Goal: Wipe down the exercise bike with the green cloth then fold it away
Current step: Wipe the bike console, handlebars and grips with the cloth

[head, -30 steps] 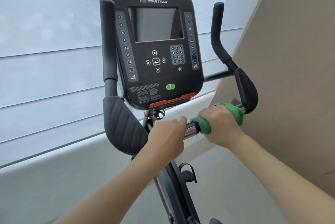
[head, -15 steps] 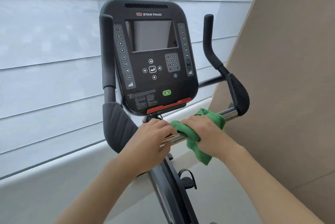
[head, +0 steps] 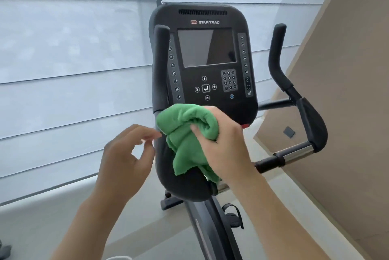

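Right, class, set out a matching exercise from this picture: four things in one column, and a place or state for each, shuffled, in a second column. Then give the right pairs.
Column one:
1. green cloth
2. left hand
3. console screen
4. chrome grip

Column two:
A. dark and blank, above the keypad
B. bare and shiny, on the bar at the right
C. bunched up in the right hand
D. holding nothing, fingers loosely curled, just left of the cloth

Pairs: 1-C, 2-D, 3-A, 4-B
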The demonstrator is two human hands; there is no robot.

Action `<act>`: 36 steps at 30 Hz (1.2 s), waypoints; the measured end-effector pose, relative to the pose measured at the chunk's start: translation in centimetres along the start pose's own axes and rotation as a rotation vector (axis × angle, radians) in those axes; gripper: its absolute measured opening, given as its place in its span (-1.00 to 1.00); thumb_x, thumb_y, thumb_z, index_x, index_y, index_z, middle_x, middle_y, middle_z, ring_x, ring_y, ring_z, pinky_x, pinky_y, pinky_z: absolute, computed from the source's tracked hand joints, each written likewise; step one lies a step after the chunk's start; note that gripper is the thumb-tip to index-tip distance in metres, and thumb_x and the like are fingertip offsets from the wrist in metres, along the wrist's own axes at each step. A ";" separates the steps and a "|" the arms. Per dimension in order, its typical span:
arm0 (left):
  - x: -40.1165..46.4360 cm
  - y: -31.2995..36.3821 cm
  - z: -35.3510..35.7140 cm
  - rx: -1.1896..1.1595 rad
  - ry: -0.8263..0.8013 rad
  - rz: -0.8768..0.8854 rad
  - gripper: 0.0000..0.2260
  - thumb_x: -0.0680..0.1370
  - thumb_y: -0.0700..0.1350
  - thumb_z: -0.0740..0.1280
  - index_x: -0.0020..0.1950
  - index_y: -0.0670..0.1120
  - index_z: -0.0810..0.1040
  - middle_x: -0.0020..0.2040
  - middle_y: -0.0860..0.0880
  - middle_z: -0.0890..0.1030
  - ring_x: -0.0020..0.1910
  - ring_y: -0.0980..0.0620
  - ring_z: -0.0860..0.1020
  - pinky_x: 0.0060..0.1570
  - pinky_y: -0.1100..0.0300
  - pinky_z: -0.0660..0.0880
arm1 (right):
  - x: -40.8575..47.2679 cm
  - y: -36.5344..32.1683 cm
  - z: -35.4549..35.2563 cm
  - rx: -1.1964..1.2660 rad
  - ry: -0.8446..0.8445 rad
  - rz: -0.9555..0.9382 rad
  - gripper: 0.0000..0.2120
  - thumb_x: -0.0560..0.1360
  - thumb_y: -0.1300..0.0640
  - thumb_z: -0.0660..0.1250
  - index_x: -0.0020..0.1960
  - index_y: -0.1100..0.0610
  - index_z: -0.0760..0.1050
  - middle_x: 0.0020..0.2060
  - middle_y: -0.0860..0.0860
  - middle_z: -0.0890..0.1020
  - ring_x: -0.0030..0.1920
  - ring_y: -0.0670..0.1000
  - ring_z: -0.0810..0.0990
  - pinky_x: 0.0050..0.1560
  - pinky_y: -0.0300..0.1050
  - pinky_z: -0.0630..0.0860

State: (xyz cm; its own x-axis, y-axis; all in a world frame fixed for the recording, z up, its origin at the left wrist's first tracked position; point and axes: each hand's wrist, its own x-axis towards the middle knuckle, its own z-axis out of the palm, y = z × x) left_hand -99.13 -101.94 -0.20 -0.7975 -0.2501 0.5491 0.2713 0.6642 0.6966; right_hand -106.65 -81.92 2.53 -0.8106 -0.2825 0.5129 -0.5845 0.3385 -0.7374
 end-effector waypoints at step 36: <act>9.5 -6.7 2.3 -0.298 -0.659 0.487 -0.70 0.54 -0.35 0.30 0.04 0.01 0.68 -0.01 0.18 0.64 0.04 0.16 0.59 0.00 0.19 0.55 | -8.2 -6.9 5.2 -0.748 0.282 0.424 -0.41 0.36 0.36 0.54 0.33 -0.01 0.60 0.30 -0.08 0.52 0.28 0.04 0.55 0.15 0.05 0.63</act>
State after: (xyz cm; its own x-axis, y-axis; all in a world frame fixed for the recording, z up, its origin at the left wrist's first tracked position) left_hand -109.74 -107.18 -0.75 -0.6801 0.5335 0.5027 0.7198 0.3560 0.5959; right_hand -95.80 -86.59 1.09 -0.8838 0.1959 0.4248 -0.0250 0.8870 -0.4611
